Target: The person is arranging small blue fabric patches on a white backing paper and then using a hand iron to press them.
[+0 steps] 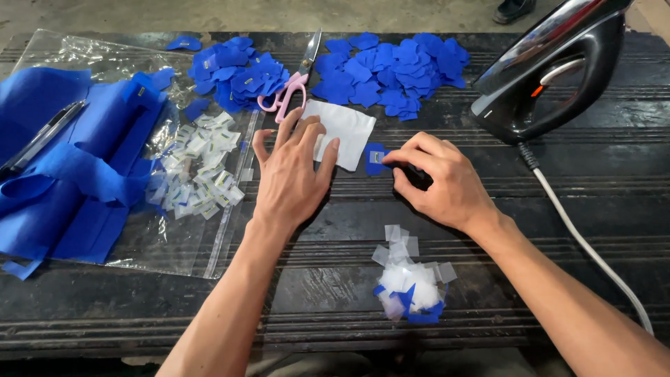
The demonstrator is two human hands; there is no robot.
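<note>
- Now left hand (292, 167) lies flat, fingers spread, palm down near the middle of the dark slatted surface (335, 293); fingertips rest on the edge of a white cloth square (345, 132), gripping nothing.
- Right hand (440, 181) curled, fingertips pinched on a small blue fabric piece (377, 159) with a pale tag, pressed to the surface just right of the white square.
- Pink-handled scissors (296, 80) lie just beyond the left hand, between two heaps of blue cutouts (391, 70) along the far edge.
- Clear plastic bag (195, 230) toward the left edge, small white labels (199, 167) scattered on it.
- Folded blue cloth (70, 167) at the left edge, pen (42, 136) on top.
- Black iron (551, 66) at the far right corner, white cord (593, 251) trailing down the right side.
- Scrap pile (408, 279) of clear and blue bits near the near edge.
</note>
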